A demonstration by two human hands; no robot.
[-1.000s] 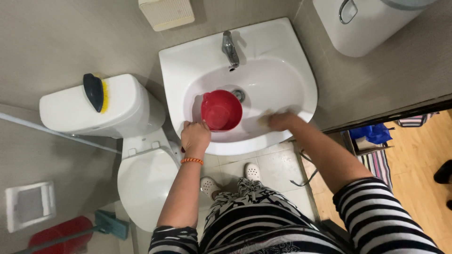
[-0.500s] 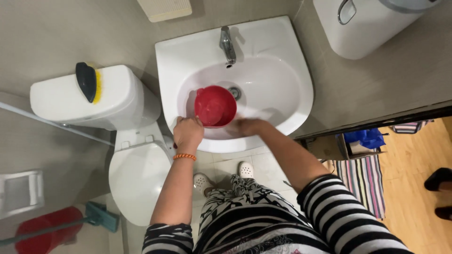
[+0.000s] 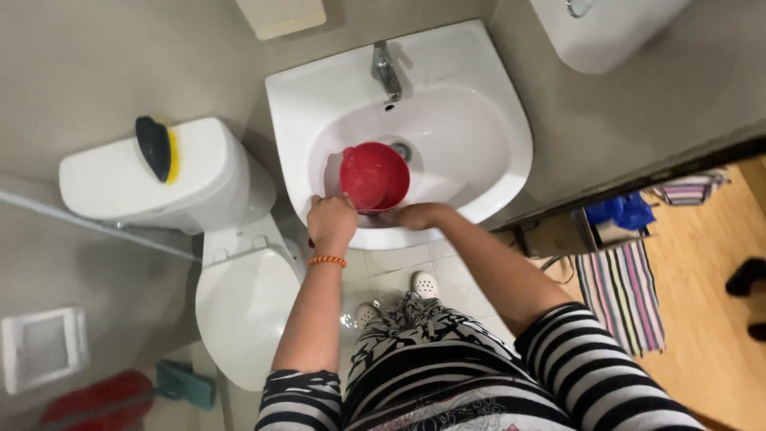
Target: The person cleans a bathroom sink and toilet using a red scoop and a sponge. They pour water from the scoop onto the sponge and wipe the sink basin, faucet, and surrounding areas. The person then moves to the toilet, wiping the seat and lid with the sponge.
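A red plastic dipper (image 3: 373, 175) sits tilted inside the white washbasin (image 3: 479, 152), just below the metal tap (image 3: 386, 70). My left hand (image 3: 331, 223), with an orange bead bracelet on the wrist, is closed on the dipper's near rim and handle at the basin's front edge. My right hand (image 3: 420, 215) lies against the dipper's underside on its right, fingers curled; whether it grips is hard to tell.
A white toilet (image 3: 239, 295) with closed lid stands left of the basin, a dark and yellow scrubber (image 3: 156, 146) on its tank. A floor drain grille (image 3: 41, 348) and a red and teal brush (image 3: 120, 395) lie lower left. A striped mat (image 3: 622, 291) lies right.
My right hand has slid left along the basin's front from the bowl's right side to the dipper. The left hand has kept its hold.
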